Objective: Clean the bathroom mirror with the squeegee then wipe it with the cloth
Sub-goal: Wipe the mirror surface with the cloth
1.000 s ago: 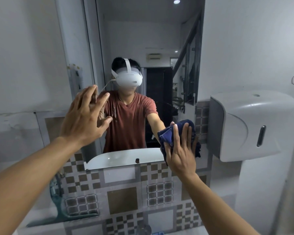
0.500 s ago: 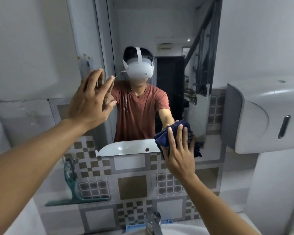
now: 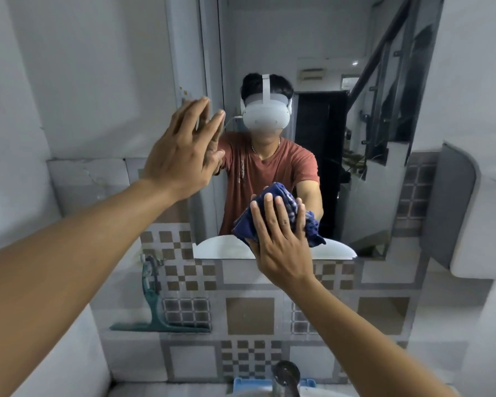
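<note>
**While the wipe is on**

Though the tap (image 3: 287, 376) sits nearest, the work lies further out. The teal squeegee (image 3: 152, 305) stands idle against the tiled wall (image 3: 249, 316) at left, so wiping looks underway. The right hand (image 3: 278, 242) presses the bunched blue cloth (image 3: 281, 194), fingers straight, low on the mirror (image 3: 269, 53); the left hand (image 3: 181, 156), flat and holding nothing, braces at its left edge. Soft and light, the cloth will bunch; a spread palm over its middle suits

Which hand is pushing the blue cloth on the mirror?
The right hand presses the blue cloth against the mirror low down. The left hand holds nothing, spread flat by the mirror's left edge.
</note>
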A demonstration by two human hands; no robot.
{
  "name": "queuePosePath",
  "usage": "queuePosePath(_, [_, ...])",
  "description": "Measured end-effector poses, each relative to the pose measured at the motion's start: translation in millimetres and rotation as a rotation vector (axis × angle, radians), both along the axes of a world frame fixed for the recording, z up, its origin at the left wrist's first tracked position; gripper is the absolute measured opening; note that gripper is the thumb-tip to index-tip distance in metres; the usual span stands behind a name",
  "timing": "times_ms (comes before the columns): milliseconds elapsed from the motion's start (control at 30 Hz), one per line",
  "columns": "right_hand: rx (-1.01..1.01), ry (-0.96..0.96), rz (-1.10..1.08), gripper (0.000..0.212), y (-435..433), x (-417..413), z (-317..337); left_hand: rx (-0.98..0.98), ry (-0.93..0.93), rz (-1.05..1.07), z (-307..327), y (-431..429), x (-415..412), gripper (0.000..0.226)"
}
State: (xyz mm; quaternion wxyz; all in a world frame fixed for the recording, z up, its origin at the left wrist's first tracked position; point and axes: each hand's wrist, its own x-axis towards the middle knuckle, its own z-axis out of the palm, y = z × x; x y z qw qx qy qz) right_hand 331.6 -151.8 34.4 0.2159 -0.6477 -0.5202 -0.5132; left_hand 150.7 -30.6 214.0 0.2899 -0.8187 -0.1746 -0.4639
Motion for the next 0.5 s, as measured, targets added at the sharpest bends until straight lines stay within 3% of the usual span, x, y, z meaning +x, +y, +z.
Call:
queuePosePath(267, [-0.110, -0.196, 0.062, 0.059, 32.8, -30.8, 0.1, 0.010, 0.009, -0.005, 1.5, 1.8, -1.9, 0.064])
queuePosePath(500, [-0.254, -0.362, 0.112, 0.068, 48.9, -43.0, -14.8, 0.013, 0.010, -0.011, 1.2, 2.5, -1.7, 0.064])
